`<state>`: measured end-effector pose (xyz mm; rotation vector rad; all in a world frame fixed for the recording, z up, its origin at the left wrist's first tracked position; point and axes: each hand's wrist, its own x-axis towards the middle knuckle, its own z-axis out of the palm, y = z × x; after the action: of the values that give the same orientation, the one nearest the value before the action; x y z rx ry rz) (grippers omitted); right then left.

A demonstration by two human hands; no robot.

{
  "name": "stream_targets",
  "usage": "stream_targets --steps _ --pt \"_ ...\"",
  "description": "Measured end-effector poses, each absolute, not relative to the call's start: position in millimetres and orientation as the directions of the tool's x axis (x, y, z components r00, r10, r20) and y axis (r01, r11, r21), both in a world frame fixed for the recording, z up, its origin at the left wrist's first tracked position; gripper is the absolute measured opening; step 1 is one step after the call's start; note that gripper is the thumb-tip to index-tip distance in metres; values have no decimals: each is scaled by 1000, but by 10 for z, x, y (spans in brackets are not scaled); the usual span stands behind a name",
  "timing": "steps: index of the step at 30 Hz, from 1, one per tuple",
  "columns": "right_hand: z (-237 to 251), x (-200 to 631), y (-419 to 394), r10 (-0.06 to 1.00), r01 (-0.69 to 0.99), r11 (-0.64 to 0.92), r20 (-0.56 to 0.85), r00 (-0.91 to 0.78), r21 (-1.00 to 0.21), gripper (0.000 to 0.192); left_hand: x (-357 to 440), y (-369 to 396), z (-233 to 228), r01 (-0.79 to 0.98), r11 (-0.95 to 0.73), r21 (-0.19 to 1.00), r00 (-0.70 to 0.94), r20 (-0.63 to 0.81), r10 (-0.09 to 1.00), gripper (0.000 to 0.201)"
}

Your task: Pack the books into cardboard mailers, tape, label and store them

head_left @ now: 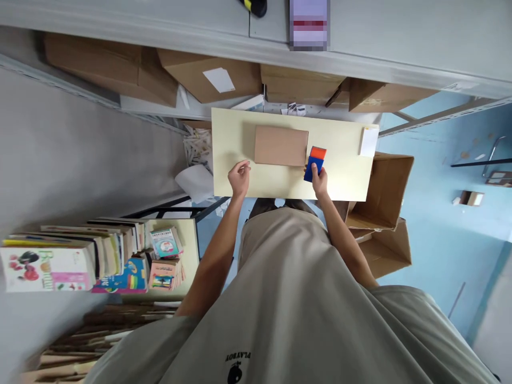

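A closed brown cardboard box lies flat on the pale yellow table. In my right hand is a blue and orange tape dispenser, gripped with the thumb across its blue body. Its orange end points away from me, just right of the box. My left hand hovers near the box's left front corner, apart from it. The fingers there are curled in toward the thumb; anything small between them is too fine to make out.
White paper sheets lie at the table's right end. Behind stands a shelf with cardboard boxes. Open cartons sit to the right below table height. Stacked books are at lower left, beside a bin of paper scraps.
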<state>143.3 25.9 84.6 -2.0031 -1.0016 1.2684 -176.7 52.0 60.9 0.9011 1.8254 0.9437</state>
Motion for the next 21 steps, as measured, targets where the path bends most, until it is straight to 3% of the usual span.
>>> stream_targets --steps 3,7,12,21 --pt "966 1464 -13 772 164 -594 -501 392 -788 71 -1788 334 853 105 421 901 -301 -375 877 43" --pt "1165 1532 -339 760 210 -633 -545 355 -745 82 -1661 143 1300 -18 379 925 -179 -376 909 53" --pt "1276 1658 -484 792 251 -607 -547 271 -754 81 -1435 36 1647 -99 345 933 -138 -356 924 48" --pt "1254 2195 -380 839 362 -534 -531 116 -764 75 -690 -135 1754 -65 324 944 -167 -330 929 27"
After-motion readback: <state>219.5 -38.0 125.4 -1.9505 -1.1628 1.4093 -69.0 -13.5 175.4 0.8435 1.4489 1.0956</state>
